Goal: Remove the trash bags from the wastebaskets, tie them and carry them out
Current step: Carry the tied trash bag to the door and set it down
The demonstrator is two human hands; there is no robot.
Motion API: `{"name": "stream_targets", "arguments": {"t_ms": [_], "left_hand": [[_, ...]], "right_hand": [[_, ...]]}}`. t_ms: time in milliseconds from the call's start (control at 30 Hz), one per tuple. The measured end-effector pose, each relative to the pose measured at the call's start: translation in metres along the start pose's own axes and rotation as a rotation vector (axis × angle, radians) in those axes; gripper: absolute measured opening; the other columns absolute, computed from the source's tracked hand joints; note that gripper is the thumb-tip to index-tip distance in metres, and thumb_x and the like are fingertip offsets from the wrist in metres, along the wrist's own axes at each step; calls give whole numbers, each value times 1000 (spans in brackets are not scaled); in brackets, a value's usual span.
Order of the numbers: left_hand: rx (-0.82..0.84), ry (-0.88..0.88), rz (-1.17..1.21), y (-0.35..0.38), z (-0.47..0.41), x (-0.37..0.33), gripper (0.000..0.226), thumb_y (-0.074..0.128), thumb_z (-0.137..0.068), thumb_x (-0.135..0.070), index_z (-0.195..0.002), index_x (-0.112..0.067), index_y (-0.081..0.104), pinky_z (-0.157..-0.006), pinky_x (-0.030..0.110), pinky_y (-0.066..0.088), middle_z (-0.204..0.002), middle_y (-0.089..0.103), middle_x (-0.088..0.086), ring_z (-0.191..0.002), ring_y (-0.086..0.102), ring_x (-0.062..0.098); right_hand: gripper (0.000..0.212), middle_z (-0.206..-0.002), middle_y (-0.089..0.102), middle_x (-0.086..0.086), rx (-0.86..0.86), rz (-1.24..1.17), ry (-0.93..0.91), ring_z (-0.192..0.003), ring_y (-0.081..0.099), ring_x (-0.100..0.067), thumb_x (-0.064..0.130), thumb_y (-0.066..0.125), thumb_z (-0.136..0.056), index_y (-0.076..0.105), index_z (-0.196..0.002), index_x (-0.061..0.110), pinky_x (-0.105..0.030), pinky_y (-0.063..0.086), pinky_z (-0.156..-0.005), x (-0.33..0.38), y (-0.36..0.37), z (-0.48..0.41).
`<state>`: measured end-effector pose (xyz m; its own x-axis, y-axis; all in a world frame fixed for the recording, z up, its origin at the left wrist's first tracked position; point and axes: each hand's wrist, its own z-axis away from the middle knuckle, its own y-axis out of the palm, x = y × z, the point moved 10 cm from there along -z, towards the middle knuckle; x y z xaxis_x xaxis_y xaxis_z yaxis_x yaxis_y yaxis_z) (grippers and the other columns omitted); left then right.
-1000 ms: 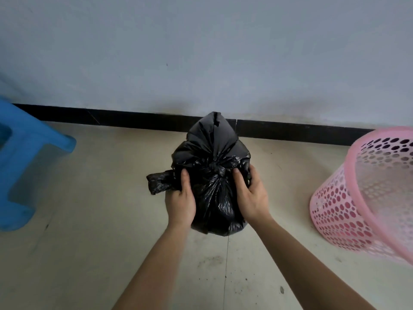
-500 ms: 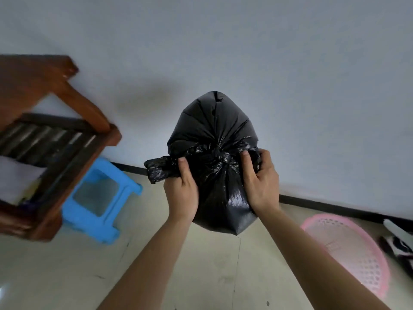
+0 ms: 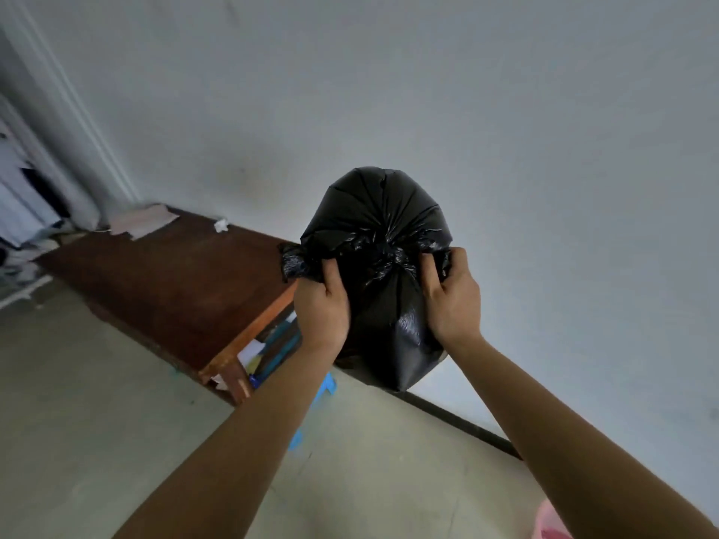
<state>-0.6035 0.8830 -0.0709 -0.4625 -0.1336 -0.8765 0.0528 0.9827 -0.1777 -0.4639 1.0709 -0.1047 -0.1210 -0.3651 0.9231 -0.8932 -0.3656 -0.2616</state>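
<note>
Black plastic film bunched in both grips. Left hand [image 3: 321, 305]: fingers curled round a gathered tail of the trash bag [image 3: 373, 212], thumb pressed up on the near face; the tail end [image 3: 292, 262] sticks out past the knuckles toward frame left. Right hand [image 3: 453, 301]: fingers hooked into the crumpled folds on the opposite side, thumb on the near face. Neither grip is wide; each is closed tight on the film. Knot [image 3: 393, 255] sits between the two thumbs, puckered and glossy.

Bag is tied, full and rounded, held in the air at frame centre, clear of the floor, with its bottom corner pointing to lower right. Both bare forearms run up from the lower edge of the frame.

Behind bag: plain pale wall [image 3: 467, 110]. Left of centre: dark brown wooden worktop [image 3: 171, 282] against the wall, carrying loose pinkish papers [image 3: 142, 223] and a small white crumpled scrap [image 3: 221, 225] near its far edge. Under its near end, books or papers on a shelf, blurred. Blue stool [image 3: 326, 384], only slivers showing beside the left forearm. Black baseboard [image 3: 459, 420] along wall foot. Grey-beige floor [image 3: 78, 422]. Pink wastebasket [image 3: 549, 525], a sliver at lower right edge.
</note>
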Motion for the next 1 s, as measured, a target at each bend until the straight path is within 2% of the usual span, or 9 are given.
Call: {"name": "stream_targets", "arguments": {"t_ms": [100, 233, 333, 467, 567, 633, 800, 900, 1000], "left_hand": [[-126, -4, -32, -58, 7, -11, 31, 54, -100, -7, -102, 23, 63, -77, 33, 37, -96, 66, 42, -88, 57, 33], [-295, -172, -117, -159, 39, 17, 37, 50, -102, -19, -124, 10, 58, -86, 38, 39, -119, 63, 33, -109, 59, 43], [-460, -251, -218, -257, 65, 35, 30, 50, -99, -12, -116, 12, 59, -69, 32, 34, -105, 65, 31, -98, 63, 43], [-631, -362, -313, -388, 114, 41, 15, 48, -100, -9, -92, 2, 55, -64, 30, 30, -78, 59, 18, -83, 61, 40], [-789, -412, -338, -498, 163, 44, 17, 48, -100, -12, -89, 1, 52, -65, 30, 30, -78, 58, 19, -82, 59, 42], [-890, -417, -338, -571, 200, 41, 16, 46, -101, -14, -93, -2, 51, -65, 29, 30, -77, 58, 7, -81, 57, 35], [-956, -471, -242, -733, 280, 45, 20, 42, -101, -51, -107, -36, 54, -92, 31, 40, -100, 60, -19, -102, 58, 12], [-980, -574, -259, -836, 333, 54, 62, 41, -95, -65, -142, -25, 44, -109, 39, 38, -122, 54, -10, -123, 51, 20], [-1012, -674, -222, -901, 375, 73, 77, 48, -89, -71, -149, -25, 36, -115, 43, 35, -141, 51, -5, -131, 48, 22]], "right_hand": [[24, -86, 63, 0, 96, -35, -78, -83, 59, -25, 44, 51, -100, 46, -100, 20, -34, 42, -71, 36, 25, 22], [24, -86, 64, -2, 339, -92, -204, -79, 60, -25, 39, 53, -100, 48, -105, 15, -35, 44, -69, 78, 86, 77], [20, -74, 58, -1, 532, -120, -277, -69, 56, -22, 31, 57, -99, 44, -97, 15, -35, 38, -64, 112, 144, 140], [21, -81, 61, -11, 750, -188, -346, -78, 58, -31, 23, 59, -98, 40, -91, 16, -38, 38, -67, 161, 213, 248], [19, -75, 55, 1, 927, -236, -417, -76, 55, -26, 20, 59, -99, 41, -91, 18, -32, 33, -67, 205, 262, 352], [15, -75, 53, 12, 1057, -282, -450, -78, 58, -25, 23, 58, -99, 44, -93, 20, -30, 35, -65, 236, 293, 430], [30, -99, 61, 10, 1445, -367, -261, -94, 60, -12, 44, 57, -98, 50, -113, 20, -18, 39, -68, 290, 369, 620], [59, -123, 52, 14, 1708, -317, -232, -106, 53, -8, 52, 54, -97, 31, -145, 27, -24, 39, -88, 323, 402, 745], [77, -133, 39, 14, 1917, -294, -273, -121, 43, -9, 51, 53, -98, 7, -157, 33, -26, 30, -102, 336, 417, 832]]}}
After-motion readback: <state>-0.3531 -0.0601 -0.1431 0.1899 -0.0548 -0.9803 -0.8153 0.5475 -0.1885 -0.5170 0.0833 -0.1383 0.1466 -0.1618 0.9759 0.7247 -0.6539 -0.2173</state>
